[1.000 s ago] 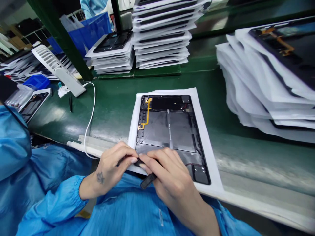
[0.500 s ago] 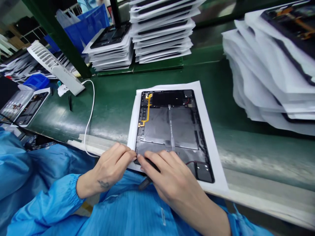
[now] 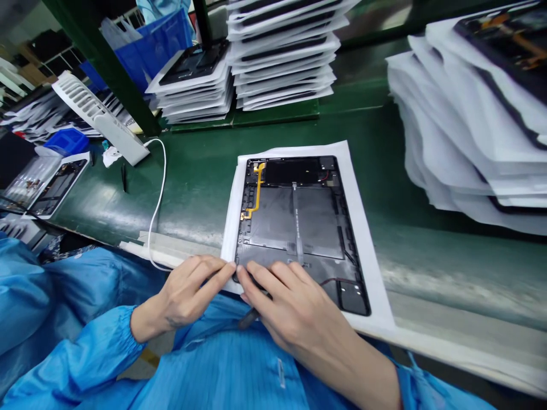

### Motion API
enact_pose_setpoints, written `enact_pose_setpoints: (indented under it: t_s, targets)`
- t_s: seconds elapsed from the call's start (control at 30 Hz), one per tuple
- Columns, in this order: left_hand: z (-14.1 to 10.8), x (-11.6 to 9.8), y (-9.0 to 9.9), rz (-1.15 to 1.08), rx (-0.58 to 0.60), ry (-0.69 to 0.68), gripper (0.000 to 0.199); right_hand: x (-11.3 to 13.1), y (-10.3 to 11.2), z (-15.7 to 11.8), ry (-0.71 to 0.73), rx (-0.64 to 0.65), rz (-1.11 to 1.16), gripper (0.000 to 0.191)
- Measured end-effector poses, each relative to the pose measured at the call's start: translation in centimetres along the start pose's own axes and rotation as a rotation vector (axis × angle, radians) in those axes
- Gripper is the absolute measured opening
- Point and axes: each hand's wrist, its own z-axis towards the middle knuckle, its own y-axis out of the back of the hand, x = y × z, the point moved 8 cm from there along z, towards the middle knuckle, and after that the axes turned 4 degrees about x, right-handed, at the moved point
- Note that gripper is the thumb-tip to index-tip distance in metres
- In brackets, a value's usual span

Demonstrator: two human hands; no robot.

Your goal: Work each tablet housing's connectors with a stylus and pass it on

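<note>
A black tablet back housing [image 3: 273, 216] lies on white foam sheets [image 3: 370, 273] at the bench's front edge, its inside facing up. A yellow flex cable [image 3: 258, 193] runs down its left side. At the housing's near-left corner, my left hand [image 3: 190, 293] has thumb and forefinger pressed together; whatever they pinch is hidden. My right hand [image 3: 294, 302] is beside it, curled over the near edge, with its fingertips almost meeting the left ones. Under its palm it grips a dark slim hand tool [image 3: 248, 319], whose grey end sticks out below; its kind cannot be made out.
Housings interleaved with white sheets form stacks at the back [image 3: 282, 62] and a stack at right [image 3: 461, 125]. Left stand a white fan [image 3: 100, 119] with its cable [image 3: 160, 199] and black tweezers [image 3: 123, 177]. A co-worker's blue sleeve [image 3: 85, 285] is close on my left.
Both hands stay at the same corner. The left fingers have straightened slightly and the right hand has shifted a little, covering more of the dark tool. The housing has not visibly moved.
</note>
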Motion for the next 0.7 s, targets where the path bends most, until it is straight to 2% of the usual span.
enact_pose_setpoints:
  t_s: [0.1, 0.2, 0.27, 0.33, 0.4, 0.5, 0.53, 0.6, 0.7]
  targets:
    - [0.7, -0.7, 0.1, 0.076, 0.066, -0.064, 0.037, -0.2, 0.6, 0.1, -0.030, -0.023, 0.059, 0.029]
    - [1.5, -1.5, 0.4, 0.178, 0.093, -0.141, 0.031, -1.5, 2.0, -0.1, -0.130, -0.091, 0.213, 0.029]
    - [1.6, -1.9, 0.4, 0.247, 0.094, -0.175, 0.026, -2.6, 2.7, -0.1, -0.207, -0.072, 0.263, 0.041]
    - [1.5, -1.9, 0.2, 0.256, 0.101, -0.177, 0.024, -2.9, 3.2, 0.2, -0.218, 0.012, 0.219, 0.062]
    - [1.2, -1.1, 0.0, 0.162, 0.105, -0.122, 0.026, -2.6, 3.6, 0.7, -0.170, 0.087, 0.139, 0.063]
    - [1.1, 1.2, -0.3, -0.058, 0.072, 0.043, 0.030, -1.9, 4.1, 1.2, -0.104, 0.085, 0.048, 0.038]
    - [1.2, 2.0, -0.4, -0.120, 0.061, 0.094, 0.031, -1.8, 4.0, 1.3, -0.094, 0.089, 0.036, 0.035]
    - [1.5, 3.2, -0.8, -0.214, 0.090, 0.153, 0.040, -1.5, 3.4, 1.3, -0.077, 0.138, 0.045, 0.041]
    - [2.0, 3.7, -1.4, -0.288, 0.214, 0.132, 0.058, -1.4, 2.2, 1.2, -0.063, 0.223, 0.114, 0.051]
